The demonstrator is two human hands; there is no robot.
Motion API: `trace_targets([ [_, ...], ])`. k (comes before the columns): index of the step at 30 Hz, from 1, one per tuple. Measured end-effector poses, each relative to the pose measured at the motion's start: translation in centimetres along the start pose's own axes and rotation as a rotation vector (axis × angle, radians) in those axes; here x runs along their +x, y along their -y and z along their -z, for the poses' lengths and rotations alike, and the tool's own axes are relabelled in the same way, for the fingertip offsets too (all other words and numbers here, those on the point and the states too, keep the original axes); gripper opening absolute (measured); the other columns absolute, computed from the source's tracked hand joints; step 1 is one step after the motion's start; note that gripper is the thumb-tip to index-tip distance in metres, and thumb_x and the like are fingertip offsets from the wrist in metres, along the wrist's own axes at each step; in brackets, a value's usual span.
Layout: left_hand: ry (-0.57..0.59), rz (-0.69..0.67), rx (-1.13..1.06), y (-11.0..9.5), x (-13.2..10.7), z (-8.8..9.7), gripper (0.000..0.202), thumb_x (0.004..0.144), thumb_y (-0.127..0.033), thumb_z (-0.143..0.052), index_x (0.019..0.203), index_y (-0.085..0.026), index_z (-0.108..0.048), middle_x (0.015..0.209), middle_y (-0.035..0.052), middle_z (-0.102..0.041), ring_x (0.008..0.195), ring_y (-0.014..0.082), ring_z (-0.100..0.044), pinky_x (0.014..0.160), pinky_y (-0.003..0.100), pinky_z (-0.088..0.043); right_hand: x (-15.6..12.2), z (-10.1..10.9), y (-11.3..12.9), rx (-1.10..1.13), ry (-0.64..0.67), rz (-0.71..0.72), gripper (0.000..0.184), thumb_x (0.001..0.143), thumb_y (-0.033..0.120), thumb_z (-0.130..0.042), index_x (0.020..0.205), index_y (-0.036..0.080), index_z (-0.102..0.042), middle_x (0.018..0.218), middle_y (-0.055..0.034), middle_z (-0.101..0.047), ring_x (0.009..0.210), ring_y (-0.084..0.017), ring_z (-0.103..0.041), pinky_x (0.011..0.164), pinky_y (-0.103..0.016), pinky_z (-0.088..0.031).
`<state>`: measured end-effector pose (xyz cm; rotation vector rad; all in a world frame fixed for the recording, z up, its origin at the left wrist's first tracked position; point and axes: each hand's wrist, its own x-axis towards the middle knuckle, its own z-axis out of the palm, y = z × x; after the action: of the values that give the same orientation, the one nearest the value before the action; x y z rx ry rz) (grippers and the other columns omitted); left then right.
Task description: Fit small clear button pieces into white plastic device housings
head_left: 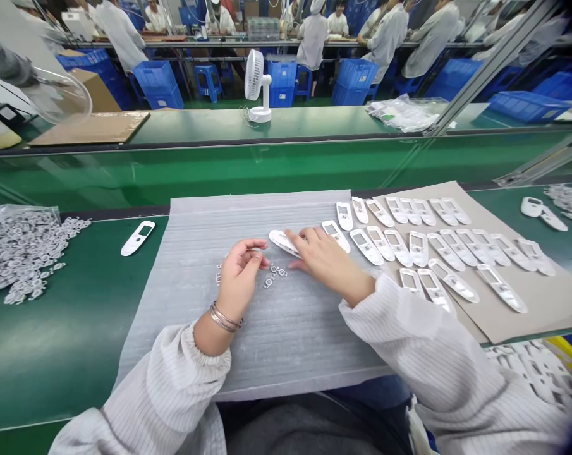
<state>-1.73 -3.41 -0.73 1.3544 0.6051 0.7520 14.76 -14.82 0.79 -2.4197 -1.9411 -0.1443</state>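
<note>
On the grey foam sheet (210,227) on the bench (77,316), the right hand (321,256) lies flat, its grip slack, fingertips resting on a white plastic housing (279,239). The left hand (241,268) curls its grip nearly closed beside small loose clips (275,275); whether it holds one is unclear.

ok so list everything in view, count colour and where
foam mat: one, grey, on the green belt
white shell: one, white, on the mat under the right hand
small parts: a few, silvery, on the mat between the hands
shells in rows: about two dozen, white, on the cardboard sheet
cardboard sheet: one, grey-brown, right of the mat
lone shell: one, white, belt left of mat
bag of parts: one, clear, far left
fan: one, white, far bench
crates: several, blue, behind it
people: several, in white, at back
left hand: one, curled, by the small parts
right hand: one, flat on the white shell
</note>
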Motion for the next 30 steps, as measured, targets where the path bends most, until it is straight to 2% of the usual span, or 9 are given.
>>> trace_targets([
  [2, 0.010, 0.008, 0.003, -0.1, 0.0, -0.1, 0.022, 0.082, -0.027, -0.062, 0.102, -0.016, -0.065, 0.100, 0.0039, -0.066, 0.071, 0.0089, -0.062, 0.070, 0.023, -0.053, -0.3, -0.4, 0.1, 0.065, -0.008, -0.018, 0.061, 0.101, 0.043, -0.054, 0.152, 0.012, -0.041, 0.117, -0.0188, -0.056, 0.108, -0.033, -0.054, 0.095, -0.047, -0.050],
  [5, 0.015, 0.015, 0.005, -0.2, 0.0, -0.1, 0.023, 0.082, -0.027, -0.062, 0.101, -0.016, -0.065, 0.099, 0.0041, -0.067, 0.070, 0.0091, -0.062, 0.069, 0.023, -0.053, -0.3, -0.7, -0.1, 0.215, -0.041, -0.095, 0.046, 0.105, 0.026, -0.041, 0.149, 0.013, -0.046, 0.121, -0.0187, -0.055, 0.108, -0.031, -0.055, 0.097, -0.046, -0.049],
  [7, 0.019, 0.018, 0.005, -0.3, 0.0, -0.1, 0.023, 0.082, -0.027, -0.062, 0.101, -0.016, -0.065, 0.099, 0.0038, -0.066, 0.070, 0.0089, -0.062, 0.068, 0.023, -0.054, -0.1, -1.0, -0.3, 0.274, -0.044, -0.125, 0.045, 0.102, 0.015, -0.043, 0.146, 0.011, -0.050, 0.119, -0.0182, -0.056, 0.107, -0.030, -0.057, 0.098, -0.045, -0.049],
  [14, 0.046, 0.023, 0.007, -0.3, 0.1, 0.0, 0.022, 0.083, -0.026, -0.062, 0.103, -0.016, -0.066, 0.099, 0.0038, -0.067, 0.070, 0.0085, -0.063, 0.068, 0.021, -0.054, 1.1, -0.4, -1.8, 0.435, -0.093, -0.264, 0.047, 0.088, 0.004, -0.057, 0.134, 0.010, -0.060, 0.112, -0.0143, -0.067, 0.102, -0.027, -0.064, 0.093, -0.041, -0.052],
  [18, 0.056, 0.041, 0.006, -0.7, -0.2, -0.2, 0.022, 0.085, -0.028, -0.062, 0.103, -0.015, -0.064, 0.097, 0.0055, -0.068, 0.069, 0.0090, -0.063, 0.064, 0.021, -0.054, 0.8, 1.3, -1.1, 0.608, -0.191, -0.315, 0.043, 0.083, 0.004, -0.057, 0.123, 0.015, -0.067, 0.102, -0.0054, -0.071, 0.084, -0.017, -0.066, 0.075, -0.029, -0.054],
  [22, 0.180, 0.043, -0.009, -1.3, -1.0, -0.5, 0.037, 0.087, -0.044, -0.065, 0.110, -0.015, -0.059, 0.097, 0.0068, -0.067, 0.060, 0.0087, -0.060, 0.053, 0.021, -0.051, -0.2, 1.5, 1.7, 0.634, -0.429, -0.129, 0.033, 0.084, 0.011, -0.061, 0.116, 0.015, -0.069, 0.090, -0.0043, -0.068, 0.076, -0.018, -0.063, 0.066, -0.029, -0.049],
  [26, 0.115, -0.027, 0.083, -1.4, -1.4, -0.5, 0.027, 0.090, -0.042, -0.065, 0.102, -0.018, -0.061, 0.078, 0.0006, -0.063, 0.053, 0.0062, -0.052, 0.049, 0.018, -0.044, -0.7, 0.9, 2.7, 0.626, -0.389, 0.056, 0.030, 0.092, 0.014, -0.058, 0.120, 0.013, -0.066, 0.091, -0.0066, -0.067, 0.075, -0.017, -0.061, 0.068, -0.031, -0.049],
  [28, 0.071, -0.126, 0.183, -1.5, -1.4, -0.2, 0.018, 0.094, -0.036, -0.060, 0.098, -0.019, -0.063, 0.076, 0.0005, -0.061, 0.057, 0.0079, -0.054, 0.054, 0.020, -0.046, -0.9, 0.8, 2.3, 0.772, -0.372, 0.105, 0.029, 0.095, 0.018, -0.059, 0.123, 0.017, -0.064, 0.095, -0.0060, -0.067, 0.075, -0.015, -0.061, 0.063, -0.027, -0.050],
  [30, 0.051, -0.341, 0.362, -1.9, -1.5, 0.2, 0.009, 0.094, -0.027, -0.059, 0.096, -0.022, -0.066, 0.083, 0.0023, -0.063, 0.070, 0.0110, -0.060, 0.066, 0.023, -0.051, -1.1, 1.1, 1.9, 0.917, -0.377, 0.125, 0.026, 0.096, 0.019, -0.060, 0.121, 0.021, -0.066, 0.103, -0.0058, -0.068, 0.079, -0.015, -0.063, 0.057, -0.024, -0.050],
])
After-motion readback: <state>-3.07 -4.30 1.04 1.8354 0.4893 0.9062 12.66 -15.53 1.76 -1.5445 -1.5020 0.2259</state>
